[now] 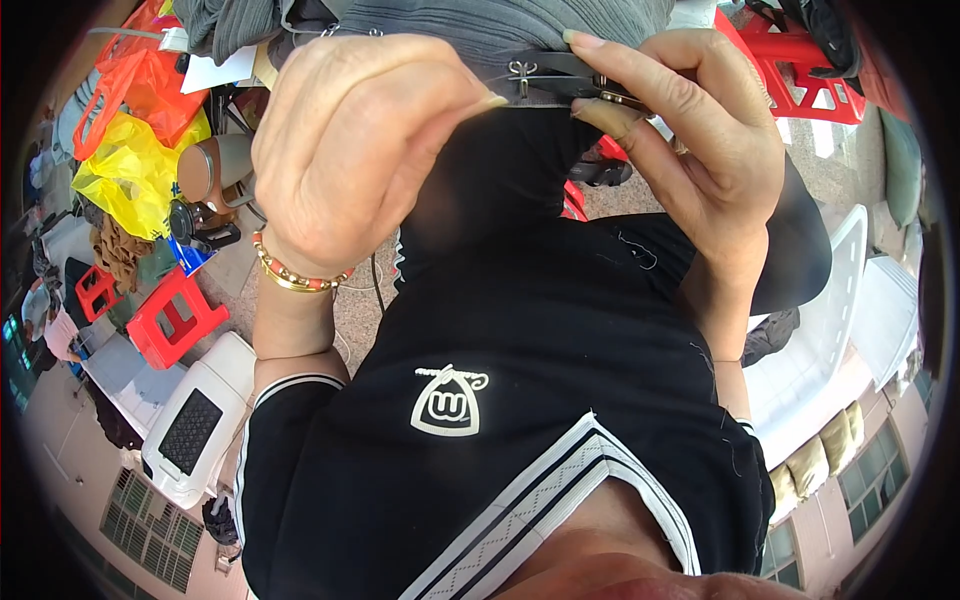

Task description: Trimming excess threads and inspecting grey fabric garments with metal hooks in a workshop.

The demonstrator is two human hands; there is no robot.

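Note:
A grey ribbed garment (480, 18) lies across the top of the view, with a dark band along its near edge. On that band sits a small metal hook (522, 80). My left hand (350, 150) is closed in a pinch just left of the hook, and a fine thread (492, 78) seems to run from its fingers to the hook. Dark thread snips (560, 85), as far as their shape shows, point left at the hook. My right hand (690, 130) grips them between thumb and fingers; part of the tool is hidden by the fingers.
Red plastic stools (178, 318) stand on the left, and another red stool (815, 90) at the upper right. Yellow (130, 170) and orange plastic bags (150, 80) lie at the upper left. A white bin-like box (200, 420) is at lower left.

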